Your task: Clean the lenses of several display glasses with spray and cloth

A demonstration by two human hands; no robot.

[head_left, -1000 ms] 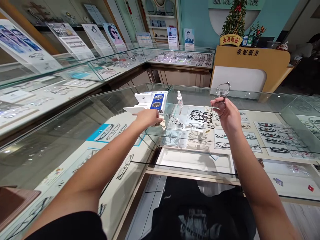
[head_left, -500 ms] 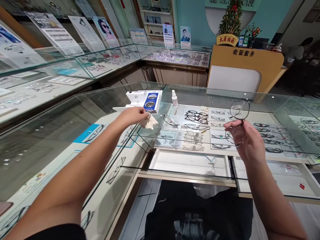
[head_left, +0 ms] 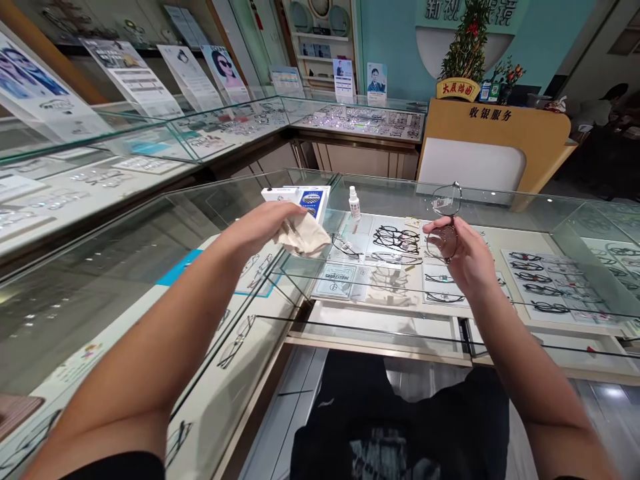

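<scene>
A cream cleaning cloth [head_left: 306,236] hangs from my left hand [head_left: 273,223], its fingers closed on one edge. Just behind it, an open white and blue box [head_left: 311,201] rests on the glass counter. My right hand [head_left: 467,257] pinches a pair of round, thin-framed eyeglasses [head_left: 447,200] near the bridge. One lens stands above the fingers, and the other shows below, in front of the palm. Between the hands, a white spray bottle [head_left: 355,203] stands upright. Several dark-framed glasses [head_left: 397,239] lie close to it, with another thin pair [head_left: 347,247] beside the cloth.
The glass counter [head_left: 380,185] spans both sides, with trays of frames [head_left: 543,283] inside on the right. Below it sits a white drawer [head_left: 380,325]. A wooden cashier desk [head_left: 545,127] stands behind. Poster cards [head_left: 133,77] line the left display case.
The cloth has come away from the box toward me and right, hanging more unfolded. My right hand has moved left and up with the eyeglasses. The drawers look pushed further in.
</scene>
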